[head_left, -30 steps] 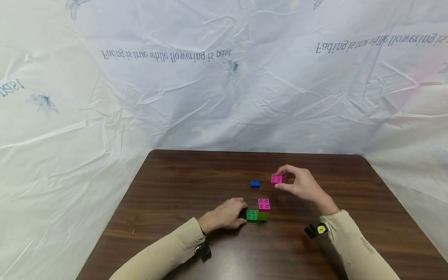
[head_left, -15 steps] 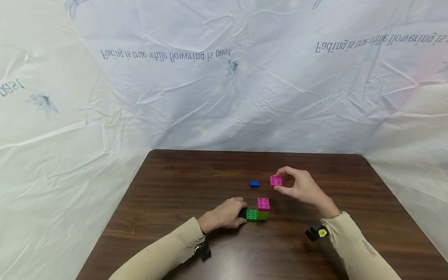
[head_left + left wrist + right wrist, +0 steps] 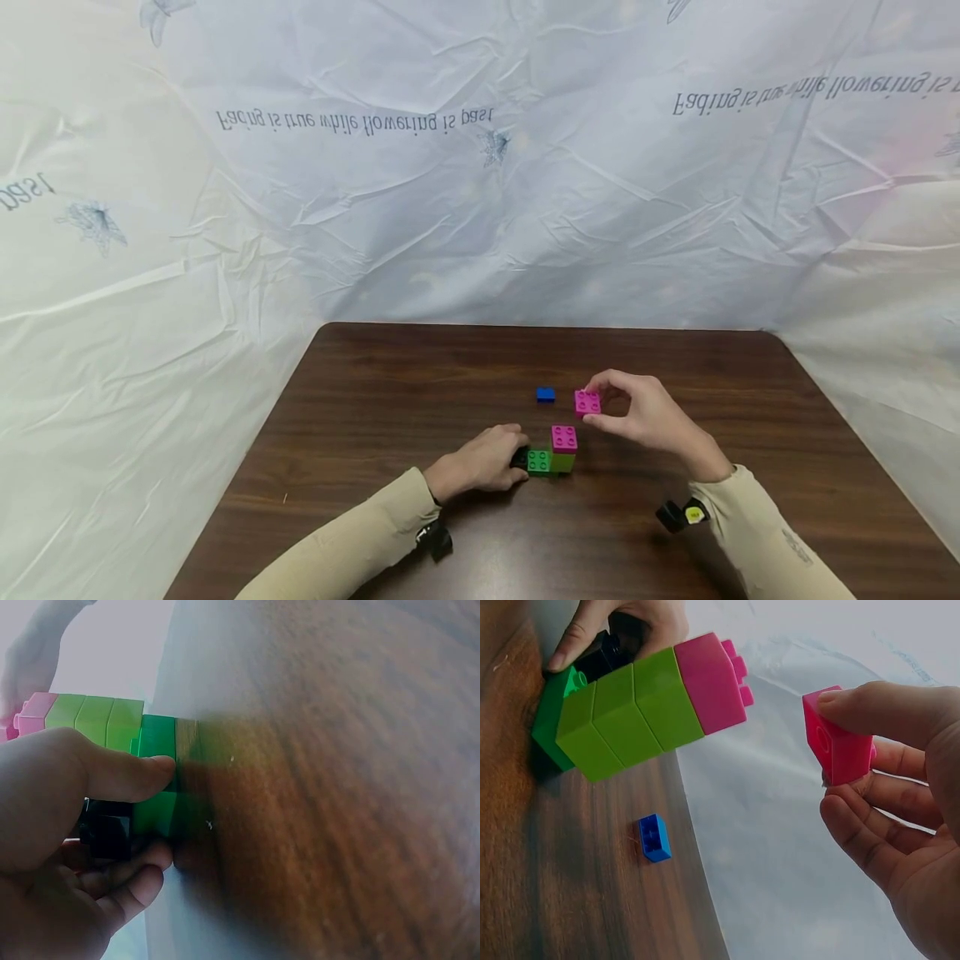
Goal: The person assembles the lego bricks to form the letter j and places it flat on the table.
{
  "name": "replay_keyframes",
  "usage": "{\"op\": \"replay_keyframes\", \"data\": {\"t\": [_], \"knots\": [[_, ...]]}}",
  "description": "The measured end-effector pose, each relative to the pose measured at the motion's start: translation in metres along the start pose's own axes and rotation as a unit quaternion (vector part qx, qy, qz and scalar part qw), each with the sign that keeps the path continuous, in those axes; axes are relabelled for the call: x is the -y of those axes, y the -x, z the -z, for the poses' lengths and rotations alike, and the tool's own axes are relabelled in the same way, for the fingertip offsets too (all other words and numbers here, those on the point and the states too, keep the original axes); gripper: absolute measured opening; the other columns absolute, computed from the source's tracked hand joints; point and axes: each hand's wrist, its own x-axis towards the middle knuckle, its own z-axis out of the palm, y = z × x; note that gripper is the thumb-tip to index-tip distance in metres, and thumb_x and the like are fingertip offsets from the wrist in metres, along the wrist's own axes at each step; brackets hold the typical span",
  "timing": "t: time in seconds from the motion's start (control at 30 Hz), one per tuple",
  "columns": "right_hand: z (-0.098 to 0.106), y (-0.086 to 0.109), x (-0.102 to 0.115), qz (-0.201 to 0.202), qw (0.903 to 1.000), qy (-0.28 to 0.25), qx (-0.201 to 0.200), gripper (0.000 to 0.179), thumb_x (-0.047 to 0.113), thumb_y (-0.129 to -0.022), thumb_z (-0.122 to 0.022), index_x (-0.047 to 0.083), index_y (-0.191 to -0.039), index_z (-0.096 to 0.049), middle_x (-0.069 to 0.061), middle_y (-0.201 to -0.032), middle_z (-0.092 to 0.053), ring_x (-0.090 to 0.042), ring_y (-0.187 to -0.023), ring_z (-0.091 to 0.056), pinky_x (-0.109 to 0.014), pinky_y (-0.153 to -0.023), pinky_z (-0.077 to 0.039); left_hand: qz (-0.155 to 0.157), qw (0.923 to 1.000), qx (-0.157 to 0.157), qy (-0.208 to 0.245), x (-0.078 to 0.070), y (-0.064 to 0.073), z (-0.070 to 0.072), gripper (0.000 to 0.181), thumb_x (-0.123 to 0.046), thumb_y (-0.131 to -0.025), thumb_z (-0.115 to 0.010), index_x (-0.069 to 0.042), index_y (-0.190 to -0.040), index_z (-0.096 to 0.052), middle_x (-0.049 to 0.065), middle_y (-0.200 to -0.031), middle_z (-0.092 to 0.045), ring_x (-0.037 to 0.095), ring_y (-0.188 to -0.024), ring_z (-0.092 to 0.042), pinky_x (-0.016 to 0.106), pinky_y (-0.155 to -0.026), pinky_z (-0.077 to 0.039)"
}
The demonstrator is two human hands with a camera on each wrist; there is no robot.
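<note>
My right hand (image 3: pixel 645 408) pinches a pink toy brick (image 3: pixel 836 739) between thumb and fingers, raised beyond the stack and a little to its right. The brick's studs face up in the head view. My left hand (image 3: pixel 483 458) grips the left end of a built structure on the table. Its thumb and fingers lie along the green base (image 3: pixel 154 814), around a black brick (image 3: pixel 109 829) set on that end. From the base's other end rises a column of several lime green bricks (image 3: pixel 622 716), topped by a second pink brick (image 3: pixel 709 686).
A small blue brick (image 3: pixel 545 395) lies loose on the brown wooden table (image 3: pixel 390 375), beyond the structure. White printed sheeting (image 3: pixel 420 217) hangs behind the table and along both sides.
My right hand has brought its pink brick slightly left and closer to me, nearer the column. The left hand and the structure have stayed in place.
</note>
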Motion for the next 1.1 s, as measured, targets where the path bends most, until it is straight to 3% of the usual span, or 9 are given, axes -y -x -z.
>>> {"op": "replay_keyframes", "data": {"t": [0.9,1.1], "knots": [[-0.011,0.01,0.009,0.011,0.9987,-0.027,0.043,0.033,0.023,-0.078,-0.083,0.022,-0.103,-0.061,0.014,-0.097,-0.065,-0.003,-0.085,-0.063,-0.03,-0.074,-0.054,-0.002,1.0,-0.001,0.001,0.0,0.001,-0.001,0.03,-0.032,-0.084,-0.076,-0.011,-0.104,-0.067,-0.004,-0.091,-0.057,0.005,-0.079,-0.055,0.021,-0.07,-0.047],[-0.014,0.011,0.009,0.017,0.9989,-0.018,0.039,0.04,0.022,-0.078,-0.083,0.018,-0.113,-0.062,0.013,-0.101,-0.066,-0.003,-0.089,-0.063,-0.032,-0.076,-0.054,0.001,1.0,0.003,0.004,-0.001,0.0,0.001,0.029,-0.032,-0.084,-0.076,-0.012,-0.103,-0.067,-0.005,-0.09,-0.056,0.004,-0.077,-0.053,0.02,-0.068,-0.046]]}}
